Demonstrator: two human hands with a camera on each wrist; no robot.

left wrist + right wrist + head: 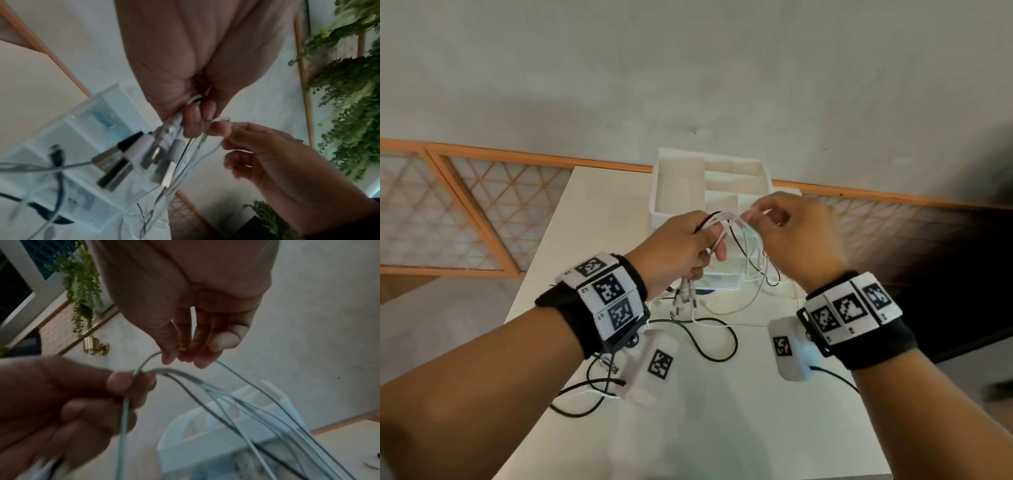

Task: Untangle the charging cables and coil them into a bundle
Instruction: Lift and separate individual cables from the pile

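Observation:
My left hand (688,246) grips a bunch of white and black charging cables (722,219) above the table, with their USB plugs (683,296) hanging below the fist. The same plugs (133,155) fan out blurred in the left wrist view. My right hand (756,214) pinches one white cable (148,360) between thumb and fingertips, just right of the left fist. Loops of cable (753,270) hang between the two hands down to the table. More black cable (709,342) lies in curves on the white table (722,428) under my wrists.
A white organiser box (678,192) with open compartments stands on clear drawers at the table's back edge, right behind my hands. A grey wall rises behind it. An orange-framed lattice panel (448,212) runs along the left. Green hanging plants (349,97) show to one side.

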